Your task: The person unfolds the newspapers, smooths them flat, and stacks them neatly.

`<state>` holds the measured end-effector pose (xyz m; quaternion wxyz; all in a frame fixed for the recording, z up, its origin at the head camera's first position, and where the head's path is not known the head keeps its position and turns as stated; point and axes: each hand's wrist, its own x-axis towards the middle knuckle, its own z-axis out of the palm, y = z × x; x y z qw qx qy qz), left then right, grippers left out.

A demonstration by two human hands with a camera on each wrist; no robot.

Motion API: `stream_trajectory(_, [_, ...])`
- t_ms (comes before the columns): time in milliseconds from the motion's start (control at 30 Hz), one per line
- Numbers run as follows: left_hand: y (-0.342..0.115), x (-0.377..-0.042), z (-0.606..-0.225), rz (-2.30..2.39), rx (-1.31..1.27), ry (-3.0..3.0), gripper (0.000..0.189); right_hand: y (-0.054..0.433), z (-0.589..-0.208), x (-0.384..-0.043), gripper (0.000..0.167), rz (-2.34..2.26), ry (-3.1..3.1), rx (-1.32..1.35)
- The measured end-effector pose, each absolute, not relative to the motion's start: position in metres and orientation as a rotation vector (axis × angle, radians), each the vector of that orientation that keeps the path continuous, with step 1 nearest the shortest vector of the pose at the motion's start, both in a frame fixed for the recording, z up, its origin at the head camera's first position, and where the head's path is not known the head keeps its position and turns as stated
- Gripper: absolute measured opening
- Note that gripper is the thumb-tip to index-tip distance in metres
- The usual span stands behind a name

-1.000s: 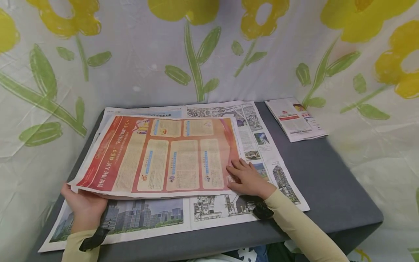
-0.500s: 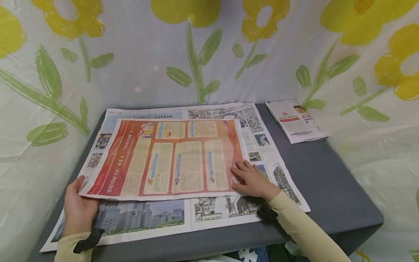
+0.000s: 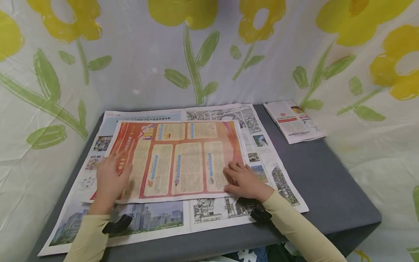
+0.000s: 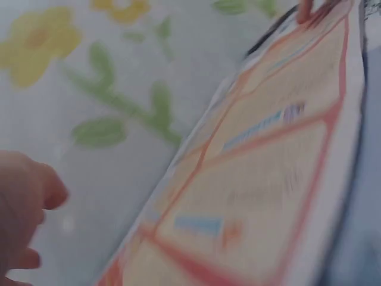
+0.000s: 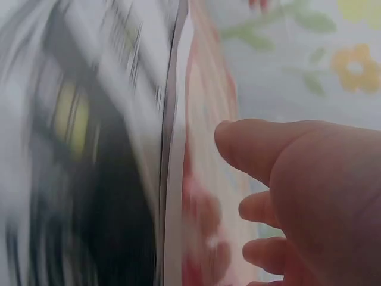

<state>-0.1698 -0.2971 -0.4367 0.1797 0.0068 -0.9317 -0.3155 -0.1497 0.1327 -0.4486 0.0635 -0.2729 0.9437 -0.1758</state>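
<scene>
A red and orange newspaper (image 3: 188, 163) lies folded on top of a larger spread newspaper (image 3: 157, 214) with building pictures. My left hand (image 3: 112, 176), blurred, is over the red title strip at its left side. In the left wrist view the fingers (image 4: 50, 187) are loosely bent with nothing between them; whether they touch the paper I cannot tell. My right hand (image 3: 247, 181) lies on the lower right edge of the red newspaper, fingers spread. In the right wrist view the thumb (image 5: 250, 143) and fingertips are apart and grip nothing.
A small folded newspaper (image 3: 292, 122) lies at the back right of the dark grey table (image 3: 334, 189). A white curtain (image 3: 134, 69) with yellow flowers stands around the table's back and sides. Both wrists wear black bands.
My left hand has let go of the red newspaper's lower left corner and moved up and right over it. That corner now lies lower. The right hand has hardly moved.
</scene>
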Motion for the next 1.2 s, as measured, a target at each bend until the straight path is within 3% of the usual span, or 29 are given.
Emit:
stream_trajectory(200, [-0.234,-0.215,-0.424,-0.611,-0.427,-2.976,0.055,0.089,-0.444,-0.135,0.064,-0.543,2.722,-0.940])
stream_trajectory(367, [-0.193,-0.248,-0.440,-0.529,-0.680,-3.128,0.056,0.063,-0.453,-0.126,0.066,-0.403,2.680,-1.014])
stream_trajectory(633, [-0.169,-0.260,-0.466,-0.449,-0.649,-3.235,0.056,0.054,-0.457,-0.118,0.068,-0.348,2.693,-0.966])
stream_trajectory(1200, [-0.179,-0.258,-0.469,-0.406,-0.679,-3.246,0.057,0.073,-0.453,-0.117,0.064,-0.376,2.783,-0.893])
